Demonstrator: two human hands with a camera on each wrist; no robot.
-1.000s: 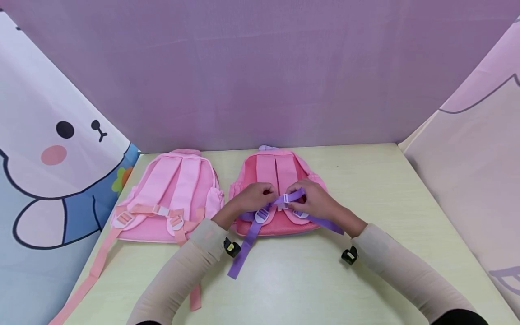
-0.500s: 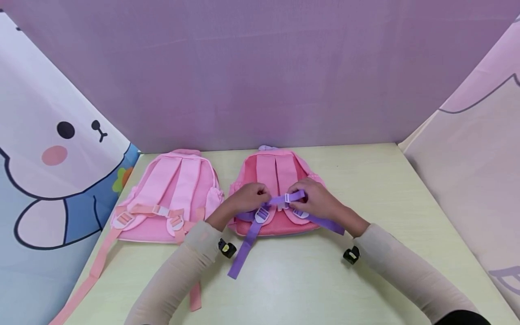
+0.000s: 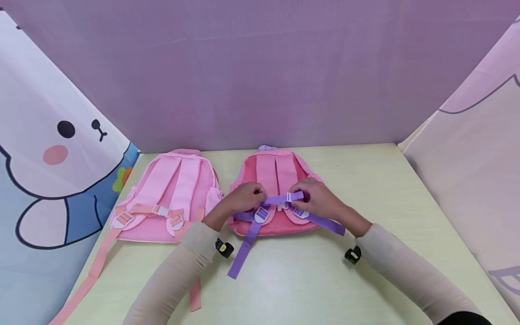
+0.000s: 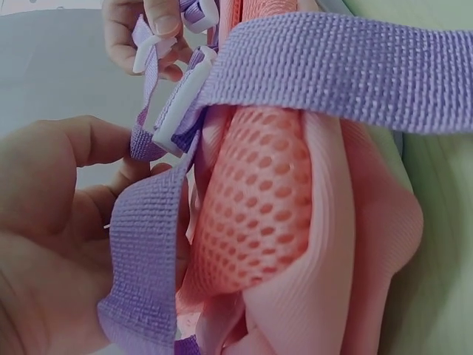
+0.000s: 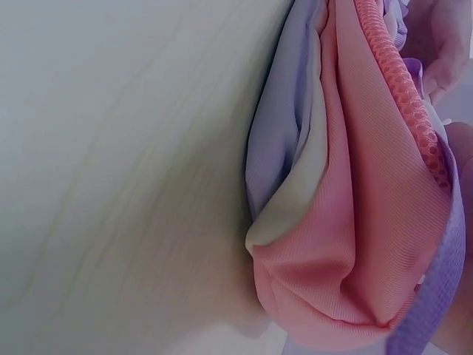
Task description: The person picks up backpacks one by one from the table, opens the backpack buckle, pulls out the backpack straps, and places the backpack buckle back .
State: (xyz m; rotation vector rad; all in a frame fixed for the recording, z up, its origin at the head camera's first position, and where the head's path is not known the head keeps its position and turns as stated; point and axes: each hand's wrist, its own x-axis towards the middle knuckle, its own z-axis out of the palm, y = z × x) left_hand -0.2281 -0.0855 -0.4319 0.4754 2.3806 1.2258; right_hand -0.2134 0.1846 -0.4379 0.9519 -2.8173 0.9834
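Observation:
A pink backpack (image 3: 284, 229) lies back side up on the table, its purple webbing strap (image 3: 276, 199) stretched across the lower middle. My left hand (image 3: 243, 198) pinches this strap at its left part; the left wrist view shows the thumb and a finger on the purple webbing (image 4: 140, 144). At the other end my right hand (image 3: 314, 198) holds the strap beside a small white plastic slider (image 3: 290, 197). Two white adjuster buckles sit below, the left one (image 3: 262, 215) with a loose purple tail (image 3: 243, 257). The right wrist view mostly shows the bag's side (image 5: 377, 170).
A lighter pink backpack (image 3: 156, 232) lies to the left, its peach chest strap (image 3: 142, 208) joined by a whitish buckle (image 3: 161, 210). Its long peach tails (image 3: 95, 271) trail toward the table's front. Fabric walls (image 3: 260, 76) surround the pale table (image 3: 365, 180).
My left hand has drawn left, away from the right one, and the purple strap between them has lengthened and straightened. The right hand and slider have shifted slightly right.

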